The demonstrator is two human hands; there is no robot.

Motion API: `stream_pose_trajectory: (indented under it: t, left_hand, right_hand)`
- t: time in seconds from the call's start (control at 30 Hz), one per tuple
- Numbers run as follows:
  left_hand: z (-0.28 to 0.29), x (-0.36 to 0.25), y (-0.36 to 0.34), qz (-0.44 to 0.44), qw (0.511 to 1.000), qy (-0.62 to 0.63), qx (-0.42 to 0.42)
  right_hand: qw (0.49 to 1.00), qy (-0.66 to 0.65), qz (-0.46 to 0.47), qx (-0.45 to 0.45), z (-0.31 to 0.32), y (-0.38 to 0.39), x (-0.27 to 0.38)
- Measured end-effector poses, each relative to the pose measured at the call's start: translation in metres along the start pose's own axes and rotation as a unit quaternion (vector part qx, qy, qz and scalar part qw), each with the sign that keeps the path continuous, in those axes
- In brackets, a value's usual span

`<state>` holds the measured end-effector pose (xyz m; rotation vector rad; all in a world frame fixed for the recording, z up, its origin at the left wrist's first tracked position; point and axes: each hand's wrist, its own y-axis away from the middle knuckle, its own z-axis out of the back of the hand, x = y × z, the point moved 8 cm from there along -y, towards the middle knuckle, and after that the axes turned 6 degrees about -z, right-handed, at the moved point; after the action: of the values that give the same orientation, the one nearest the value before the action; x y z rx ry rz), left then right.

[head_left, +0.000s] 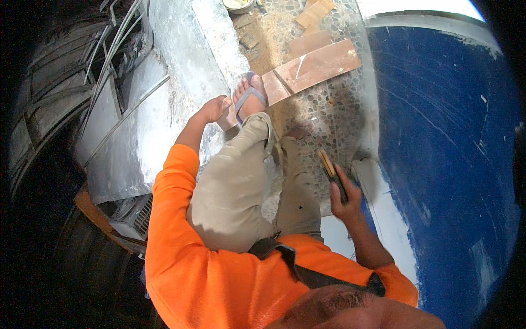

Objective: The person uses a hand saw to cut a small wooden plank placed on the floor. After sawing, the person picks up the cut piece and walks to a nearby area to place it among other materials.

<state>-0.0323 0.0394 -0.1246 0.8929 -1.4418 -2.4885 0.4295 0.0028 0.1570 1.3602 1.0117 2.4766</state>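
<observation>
My left hand (212, 109) is at the edge of the white-smeared grey ledge, beside my sandalled foot. Its fingers close on the upper end of a small pinkish-brown tile piece (228, 119). Down on the right, my right hand (346, 198) grips a narrow hand tool (333, 174) with a dark body and a tan strip along it; its exact kind is unclear. Beyond my foot lies a long pinkish-brown tile (320, 64), with a shorter cut piece (275, 88) against its near end.
Another tile (310, 43) and a tan piece (315, 13) lie farther back on the pebble-patterned floor (342, 123). A round container (239, 5) stands at the far edge. The blue wall (444, 137) bounds the right; metal bars (112, 55) lean at the left.
</observation>
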Motion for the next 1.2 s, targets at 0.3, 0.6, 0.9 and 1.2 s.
stream_pose_trajectory:
  t: [0.3,0.6,0.9,1.2]
  left_hand:
    - [0.0,-0.006,-0.017,-0.027,1.0,-0.005,0.006]
    - [-0.007,0.017,-0.008,-0.013,1.0,0.019,-0.002]
    - [0.003,0.006,-0.005,-0.032,0.999,0.002,-0.018]
    - [0.0,-0.002,-0.004,-0.009,1.0,0.004,0.025]
  right_hand:
    - [0.989,-0.048,0.097,-0.101,-0.071,-0.191,0.051]
    - [0.996,0.02,-0.08,0.03,0.012,0.021,0.004]
    - [0.987,-0.065,0.103,-0.105,-0.081,-0.199,0.056]
    - [0.998,0.003,-0.054,0.023,0.009,0.03,0.0]
